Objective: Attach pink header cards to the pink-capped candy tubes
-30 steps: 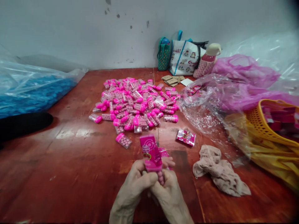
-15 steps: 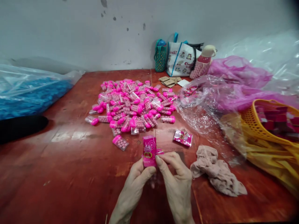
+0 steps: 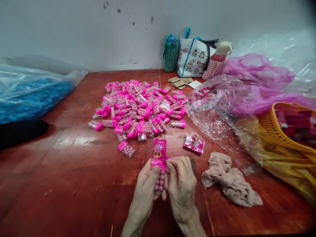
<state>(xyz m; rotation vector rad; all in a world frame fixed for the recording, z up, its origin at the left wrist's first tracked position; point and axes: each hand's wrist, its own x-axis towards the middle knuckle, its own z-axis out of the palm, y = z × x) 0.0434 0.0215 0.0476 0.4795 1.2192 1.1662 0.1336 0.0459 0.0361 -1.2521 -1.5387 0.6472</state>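
Observation:
Low in the middle of the head view, my left hand [image 3: 145, 187] and my right hand [image 3: 181, 186] meet around one small clear container of pink candy balls [image 3: 159, 182]. A pink printed sleeve [image 3: 158, 153] covers its upper part and sticks up above my fingers. Both hands are closed on it, thumbs pressing the sleeve's lower edge. Beyond them lies a heap of pink-capped candy containers [image 3: 140, 107] on the red-brown wooden table [image 3: 74, 171]. A single container [image 3: 126, 148] lies apart, and a flat pink sleeve [image 3: 194, 144] rests to the right.
A crumpled beige cloth [image 3: 228, 179] lies right of my hands. A yellow basket [image 3: 283, 131] of pink boxes and crinkled clear and pink plastic bags [image 3: 237, 98] fill the right side. A bag of blue items [image 3: 29, 98] sits left. Tote bags [image 3: 192, 59] and a bottle [image 3: 217, 62] stand by the wall.
The pink sleeve has slid up and down the container: most of it stood above my hands, then it sat lower, and now the candy balls show below it again.

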